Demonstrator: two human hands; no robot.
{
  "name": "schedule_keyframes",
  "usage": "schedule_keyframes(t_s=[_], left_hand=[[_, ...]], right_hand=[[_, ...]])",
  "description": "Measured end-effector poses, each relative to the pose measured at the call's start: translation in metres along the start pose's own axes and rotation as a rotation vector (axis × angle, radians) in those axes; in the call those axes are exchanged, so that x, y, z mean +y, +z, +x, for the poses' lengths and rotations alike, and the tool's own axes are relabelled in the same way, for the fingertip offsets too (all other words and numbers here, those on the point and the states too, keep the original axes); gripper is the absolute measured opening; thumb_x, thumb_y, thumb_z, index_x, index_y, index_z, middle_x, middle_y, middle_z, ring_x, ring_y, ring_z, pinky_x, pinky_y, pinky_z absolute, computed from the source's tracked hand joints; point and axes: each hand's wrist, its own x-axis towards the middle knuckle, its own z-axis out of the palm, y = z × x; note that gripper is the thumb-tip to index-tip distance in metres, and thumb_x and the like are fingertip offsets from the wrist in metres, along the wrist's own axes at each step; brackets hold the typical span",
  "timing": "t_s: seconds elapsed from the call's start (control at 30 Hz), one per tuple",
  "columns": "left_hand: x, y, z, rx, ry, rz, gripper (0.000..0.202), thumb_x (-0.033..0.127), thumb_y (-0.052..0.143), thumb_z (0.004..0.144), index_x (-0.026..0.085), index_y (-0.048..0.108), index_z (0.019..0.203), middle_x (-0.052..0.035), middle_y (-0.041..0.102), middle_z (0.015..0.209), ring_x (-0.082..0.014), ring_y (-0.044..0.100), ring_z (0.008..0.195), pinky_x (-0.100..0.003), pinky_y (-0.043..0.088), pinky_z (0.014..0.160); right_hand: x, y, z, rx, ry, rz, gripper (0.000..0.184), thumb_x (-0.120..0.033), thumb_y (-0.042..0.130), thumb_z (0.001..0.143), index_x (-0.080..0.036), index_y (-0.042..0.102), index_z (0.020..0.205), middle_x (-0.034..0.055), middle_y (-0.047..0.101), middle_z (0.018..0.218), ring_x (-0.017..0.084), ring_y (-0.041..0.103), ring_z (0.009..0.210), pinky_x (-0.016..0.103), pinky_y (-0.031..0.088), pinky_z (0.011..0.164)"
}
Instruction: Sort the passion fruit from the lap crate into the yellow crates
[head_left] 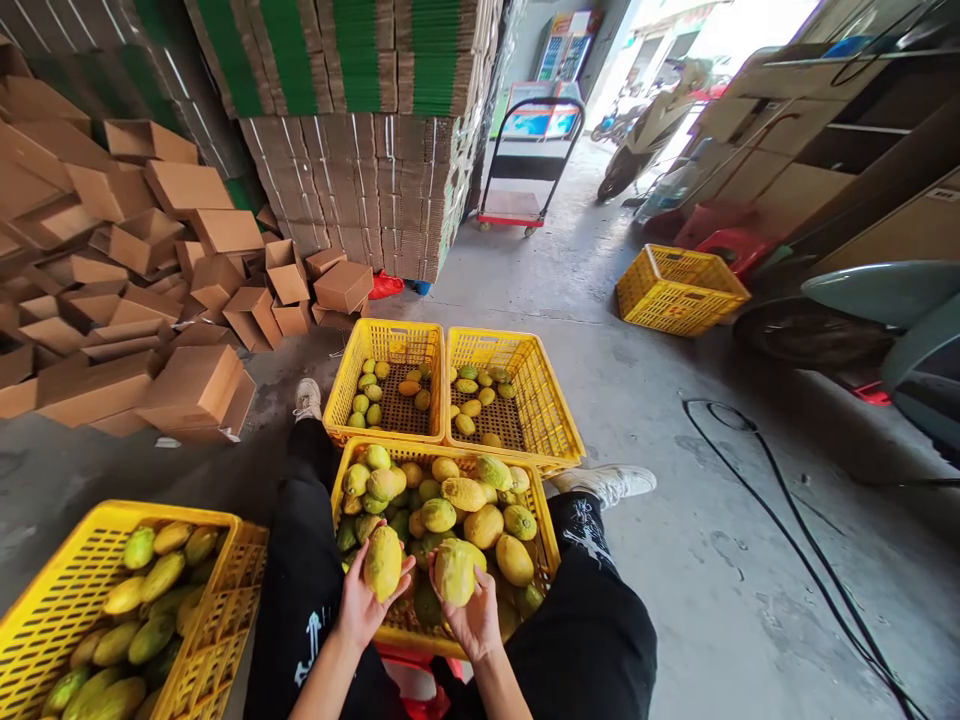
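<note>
My left hand is wrapped round a yellow papaya, which stands nearly upright in the palm. In my right hand is a second, yellow-green papaya with a ridged skin, gripped from below and the side. Both are held above the near part of a yellow plastic crate between my legs. That crate is heaped with yellow and green papayas, some hidden behind my hands. Beyond it, a left crate and a right crate each hold a scattering of papayas.
Another yellow crate with papayas stands at lower left. Loose cardboard boxes pile up behind it, beside stacked flat cartons. A hand trolley, a yellow crate, a black cable and a parked scooter are farther off.
</note>
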Motion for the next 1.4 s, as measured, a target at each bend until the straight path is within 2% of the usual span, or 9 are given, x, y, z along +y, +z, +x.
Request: schedule_keyframes(t_s=[0.07,0.23,0.4,0.57,0.73,0.83,1.03,1.17,1.4], left_hand=[[0.002,0.002,-0.002,0.014,-0.007,0.020,0.059,0.033,0.053,0.085,0.029,0.033,0.140,-0.0083,0.068,0.106,-0.0279,0.062,0.102,-0.037,0.052,0.079],[0.001,0.011,-0.006,0.052,-0.048,0.058,0.061,0.033,0.056,0.082,0.019,0.036,0.138,-0.0096,0.071,0.096,-0.0269,0.066,0.091,-0.035,0.052,0.071],[-0.002,0.012,-0.005,0.059,-0.061,0.083,0.044,0.032,0.056,0.082,0.014,0.055,0.122,-0.0112,0.071,0.094,-0.0271,0.066,0.091,-0.041,0.050,0.081],[-0.003,0.006,-0.002,-0.046,-0.048,0.073,0.031,0.033,0.052,0.084,0.012,0.065,0.103,-0.0137,0.069,0.103,-0.0295,0.062,0.101,-0.047,0.044,0.090],[-0.004,0.002,0.000,-0.084,0.012,0.046,0.031,0.031,0.050,0.086,0.013,0.066,0.104,-0.0146,0.066,0.111,-0.0304,0.058,0.108,-0.047,0.042,0.094],[-0.001,0.003,-0.002,-0.087,-0.015,0.037,0.030,0.031,0.051,0.086,0.014,0.066,0.106,-0.0130,0.065,0.113,-0.0284,0.060,0.106,-0.042,0.045,0.090],[0.001,0.010,-0.007,0.019,-0.045,0.086,0.035,0.034,0.054,0.085,0.018,0.059,0.115,-0.0071,0.069,0.105,-0.0236,0.065,0.091,-0.036,0.052,0.076],[-0.002,0.012,-0.005,0.012,-0.089,0.124,0.031,0.034,0.054,0.084,0.016,0.062,0.108,-0.0066,0.070,0.102,-0.0234,0.066,0.088,-0.035,0.052,0.073],[-0.002,0.012,-0.005,-0.017,-0.108,0.166,0.030,0.035,0.054,0.084,0.016,0.064,0.105,-0.0090,0.068,0.108,-0.0235,0.066,0.086,-0.037,0.052,0.073]], right_hand=[[0.003,0.000,0.001,-0.013,0.043,-0.015,0.027,-0.038,0.065,0.071,-0.020,0.067,0.092,0.0097,0.070,0.101,0.029,0.061,0.103,0.048,0.049,0.087],[0.009,0.000,0.003,0.001,0.098,-0.011,0.025,-0.031,0.069,0.070,-0.020,0.066,0.092,0.0072,0.070,0.098,0.026,0.061,0.103,0.047,0.047,0.090],[0.009,0.000,0.002,0.019,0.077,0.014,0.023,-0.031,0.069,0.070,-0.020,0.066,0.091,0.0052,0.071,0.095,0.026,0.062,0.101,0.047,0.045,0.091],[0.008,0.005,0.001,-0.012,0.082,0.010,0.024,-0.031,0.067,0.072,-0.020,0.067,0.093,0.0063,0.071,0.097,0.026,0.061,0.102,0.047,0.044,0.093],[0.002,0.007,0.000,-0.085,0.085,0.053,0.036,-0.038,0.060,0.074,-0.018,0.065,0.103,0.0113,0.067,0.112,0.029,0.056,0.112,0.051,0.041,0.094],[-0.001,0.006,0.001,-0.093,0.096,0.048,0.040,-0.040,0.061,0.072,-0.016,0.065,0.103,0.0131,0.066,0.114,0.030,0.055,0.113,0.051,0.041,0.095],[-0.003,0.002,0.001,-0.036,0.056,0.056,0.031,-0.038,0.062,0.074,-0.019,0.066,0.098,0.0077,0.071,0.101,0.027,0.063,0.098,0.048,0.047,0.087],[-0.004,0.000,0.000,-0.018,0.089,0.045,0.035,-0.040,0.062,0.074,-0.014,0.066,0.098,0.0100,0.071,0.101,0.025,0.066,0.089,0.040,0.051,0.078],[-0.004,0.004,0.000,0.018,0.062,0.058,0.030,-0.038,0.059,0.077,-0.018,0.067,0.097,0.0062,0.071,0.101,0.023,0.064,0.095,0.035,0.050,0.078]])
